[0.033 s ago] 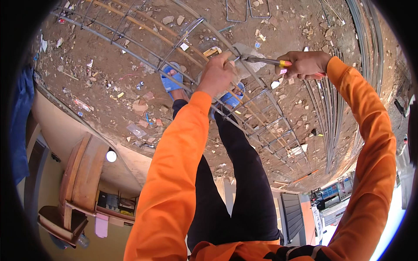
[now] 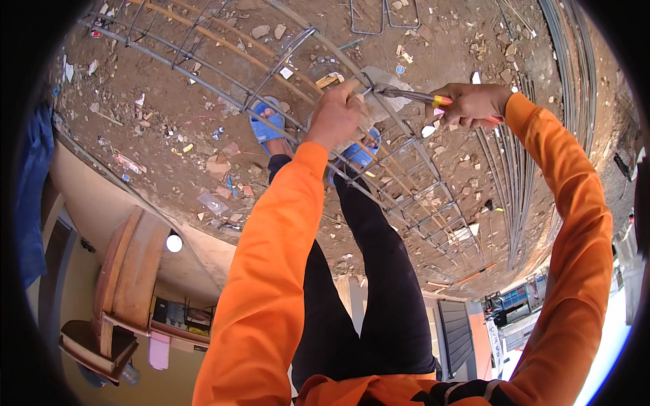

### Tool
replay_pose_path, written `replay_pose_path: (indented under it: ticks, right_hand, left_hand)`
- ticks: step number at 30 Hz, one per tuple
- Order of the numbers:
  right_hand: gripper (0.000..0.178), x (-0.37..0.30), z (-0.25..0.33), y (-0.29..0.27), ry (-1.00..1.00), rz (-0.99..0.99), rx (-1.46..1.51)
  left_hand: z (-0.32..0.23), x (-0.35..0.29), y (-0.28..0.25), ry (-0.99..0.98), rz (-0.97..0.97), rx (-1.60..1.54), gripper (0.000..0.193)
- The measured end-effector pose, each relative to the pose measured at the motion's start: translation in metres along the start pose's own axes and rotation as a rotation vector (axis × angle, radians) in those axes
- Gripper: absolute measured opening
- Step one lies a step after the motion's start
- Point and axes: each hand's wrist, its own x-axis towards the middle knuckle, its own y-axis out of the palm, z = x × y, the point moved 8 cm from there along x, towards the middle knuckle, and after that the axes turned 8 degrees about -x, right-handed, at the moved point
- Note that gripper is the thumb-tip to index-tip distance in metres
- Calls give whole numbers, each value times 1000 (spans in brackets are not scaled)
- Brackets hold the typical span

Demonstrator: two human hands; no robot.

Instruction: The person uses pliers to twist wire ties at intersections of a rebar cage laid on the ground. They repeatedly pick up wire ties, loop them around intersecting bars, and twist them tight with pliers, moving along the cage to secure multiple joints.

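A long cage of steel reinforcing bars point(image 2: 196, 79) runs from the upper left to the lower right, with square stirrups tied along it. My left hand point(image 2: 336, 116) is closed round the cage's bars at a stirrup, its fingers hidden in part. In my right hand point(image 2: 472, 104) is a pair of pincers point(image 2: 409, 95) with red and yellow handles, gripped closed. The jaws of the pincers meet the top bar just beside my left fingertips. Any tie wire between the jaws is too small to make out.
My feet in blue sandals point(image 2: 268, 120) stand among the cage's bars. Bundles of loose steel rods point(image 2: 518, 196) lie on the right. Bent stirrups point(image 2: 369, 30) lie at the top. Stones and litter cover the dirt ground point(image 2: 223, 128). Wooden furniture point(image 2: 139, 267) stands lower left.
My right hand and the pincer handles have dipped slightly, and the right forearm has shifted a little to the left. My left hand stays on the cage.
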Motion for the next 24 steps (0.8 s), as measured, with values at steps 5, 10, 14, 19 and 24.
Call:
replay_pose_path:
  ticks: [5,10,14,19,24]
  right_hand:
    - [25,14,-12,0,-180,-172,-182]
    - [27,42,-30,-25,-379,-421,-452]
    - [27,48,-27,-14,-445,-428,-331]
    - [23,50,-40,-5,-306,-285,-217]
    - [27,32,-62,-6,-297,-148,61]
  left_hand:
    - [9,2,-3,13,-11,-47,38]
    - [-6,14,4,-76,-7,-121,31]
    - [11,19,7,-89,-77,-246,32]
    - [7,19,11,-110,-86,-301,32]
    - [1,21,15,-109,-68,-354,32]
